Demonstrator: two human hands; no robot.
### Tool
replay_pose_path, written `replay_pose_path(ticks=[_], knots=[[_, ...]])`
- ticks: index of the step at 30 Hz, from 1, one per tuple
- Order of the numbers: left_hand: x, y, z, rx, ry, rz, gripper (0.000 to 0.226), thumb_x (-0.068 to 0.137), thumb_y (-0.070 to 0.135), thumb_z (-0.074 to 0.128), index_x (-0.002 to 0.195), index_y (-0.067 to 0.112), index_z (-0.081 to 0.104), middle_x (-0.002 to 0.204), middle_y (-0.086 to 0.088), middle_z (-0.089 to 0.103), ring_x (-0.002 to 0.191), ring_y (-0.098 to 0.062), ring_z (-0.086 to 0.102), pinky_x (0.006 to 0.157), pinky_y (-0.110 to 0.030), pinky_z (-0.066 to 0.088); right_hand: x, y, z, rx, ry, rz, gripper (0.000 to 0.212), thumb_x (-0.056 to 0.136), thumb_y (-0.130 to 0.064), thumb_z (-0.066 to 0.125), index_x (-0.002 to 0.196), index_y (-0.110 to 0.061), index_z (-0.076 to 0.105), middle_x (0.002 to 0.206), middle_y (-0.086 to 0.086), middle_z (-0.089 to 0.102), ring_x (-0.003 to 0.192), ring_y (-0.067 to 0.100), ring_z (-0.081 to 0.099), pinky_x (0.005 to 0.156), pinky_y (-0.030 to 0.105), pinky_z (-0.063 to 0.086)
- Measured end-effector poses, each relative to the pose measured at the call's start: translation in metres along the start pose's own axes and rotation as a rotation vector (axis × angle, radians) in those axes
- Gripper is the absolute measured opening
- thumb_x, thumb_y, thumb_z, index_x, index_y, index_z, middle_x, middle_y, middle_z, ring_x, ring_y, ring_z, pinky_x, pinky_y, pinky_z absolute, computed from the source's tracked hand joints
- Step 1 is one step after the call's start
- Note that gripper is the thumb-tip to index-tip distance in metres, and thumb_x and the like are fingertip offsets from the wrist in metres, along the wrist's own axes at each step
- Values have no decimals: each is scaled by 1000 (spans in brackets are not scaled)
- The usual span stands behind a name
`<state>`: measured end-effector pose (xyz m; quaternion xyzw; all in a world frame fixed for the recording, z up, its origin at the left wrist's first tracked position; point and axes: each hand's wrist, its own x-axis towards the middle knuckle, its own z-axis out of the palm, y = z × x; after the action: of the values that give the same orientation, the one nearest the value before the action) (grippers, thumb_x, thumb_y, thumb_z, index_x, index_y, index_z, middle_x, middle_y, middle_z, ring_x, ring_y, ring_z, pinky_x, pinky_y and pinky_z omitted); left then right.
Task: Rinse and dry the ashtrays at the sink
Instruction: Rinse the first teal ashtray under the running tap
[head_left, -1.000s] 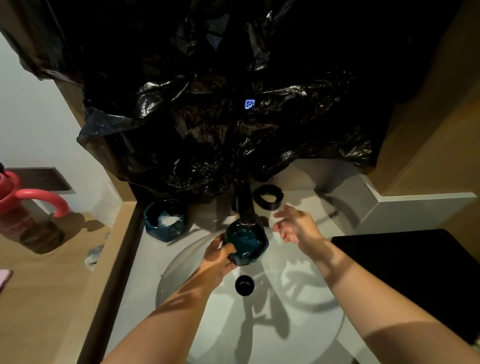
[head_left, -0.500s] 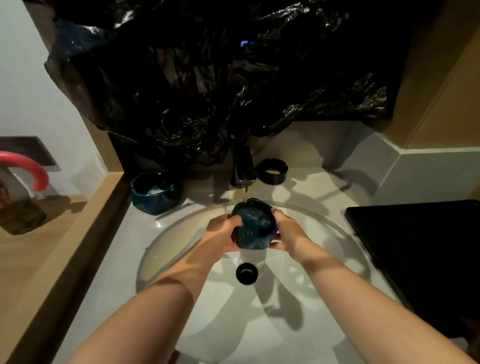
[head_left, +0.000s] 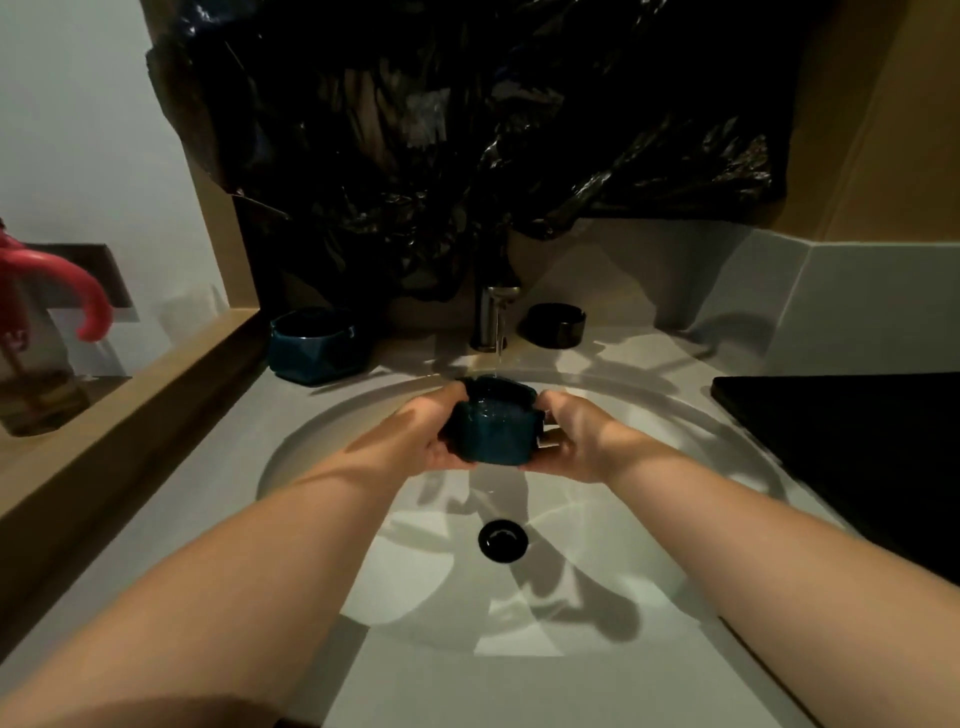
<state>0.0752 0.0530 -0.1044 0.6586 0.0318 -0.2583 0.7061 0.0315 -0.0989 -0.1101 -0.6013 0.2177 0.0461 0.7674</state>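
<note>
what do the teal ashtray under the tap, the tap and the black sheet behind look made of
The teal ashtray: probably glazed ceramic, with thick faceted walls and a wet gloss; coloured glass is possible. The tap: metal, satin silver, with soft streaked highlights. The black sheet: thin plastic film like a bin bag, crinkled with shiny creases.

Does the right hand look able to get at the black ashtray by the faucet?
Likely not yet: the right hand grips the teal ashtray under the stream. The path to the black ashtray itself looks unobstructed.
</note>
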Motion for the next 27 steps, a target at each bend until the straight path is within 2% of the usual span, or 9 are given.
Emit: replay_pose_path(ticks=[2, 4, 7, 9, 13, 15, 18, 22, 27], knots=[[-4, -1, -2, -27, -41, -18, 11, 99, 16, 43, 101, 9, 52, 90, -15, 64, 84, -29, 63, 75, -45, 55, -3, 0, 2, -74, -1, -46, 23, 97, -14, 43, 116, -9, 54, 117, 16, 57, 99, 30, 59, 57, 37, 58], [-1, -5, -2, -89, -73, -41, 14, 96, 10, 40, 106, 9, 50, 103, -20, 62, 96, -33, 62, 91, -51, 51, 1, -1, 3, -275, 90, -168, 27, 96, -19, 48, 119, -8, 55, 117, 15, 62, 97, 29, 62, 66, 37, 59], [7, -8, 4, -136, -86, -73, 37, 91, 7, 37, 127, 9, 45, 126, -25, 55, 112, -39, 58, 88, -54, 53, 7, -5, 1, -381, 232, -414, 19, 90, -23, 61, 103, -9, 63, 103, 13, 68, 94, 29, 64, 83, 44, 56], [12, -9, 8, -142, -84, -72, 35, 94, 9, 37, 128, 10, 45, 126, -25, 56, 110, -39, 60, 81, -52, 55, 11, -6, -1, -383, 285, -503, 15, 87, -27, 66, 92, -12, 65, 93, 10, 70, 89, 27, 66, 88, 46, 54], [20, -9, 13, -116, -84, -35, 19, 101, 28, 43, 110, 14, 52, 108, -19, 64, 99, -35, 64, 72, -45, 56, 16, -9, -5, -245, 348, -338, 24, 89, -32, 61, 89, -9, 63, 91, 15, 68, 87, 32, 66, 79, 48, 57], [23, -8, 12, -1, -11, 6, 24, 98, 39, 47, 103, 17, 55, 99, -14, 67, 94, -30, 65, 69, -39, 56, 16, -7, -5, -98, 258, -161, 21, 94, -28, 53, 103, -11, 59, 98, 16, 67, 90, 32, 65, 76, 47, 57], [28, -7, 7, 117, 94, 30, 26, 97, 40, 47, 107, 18, 56, 101, -13, 66, 95, -29, 64, 69, -37, 57, 11, -1, -4, -131, 98, -40, 21, 97, -25, 47, 111, -12, 57, 99, 14, 63, 90, 30, 63, 75, 45, 57], [25, -6, 2, -47, -25, -58, 10, 98, 18, 46, 100, 11, 52, 96, -15, 61, 98, -33, 61, 84, -46, 52, 8, -6, -5, -229, 100, -127, 30, 92, -23, 58, 114, -3, 58, 98, 14, 63, 85, 30, 64, 62, 38, 58], [21, -5, 1, -200, -143, -97, 21, 90, -1, 50, 110, 6, 48, 110, -22, 58, 101, -38, 61, 78, -51, 55, 11, -16, -9, -248, 166, -291, 25, 88, -22, 65, 107, -6, 65, 104, 16, 68, 93, 29, 66, 77, 41, 58]])
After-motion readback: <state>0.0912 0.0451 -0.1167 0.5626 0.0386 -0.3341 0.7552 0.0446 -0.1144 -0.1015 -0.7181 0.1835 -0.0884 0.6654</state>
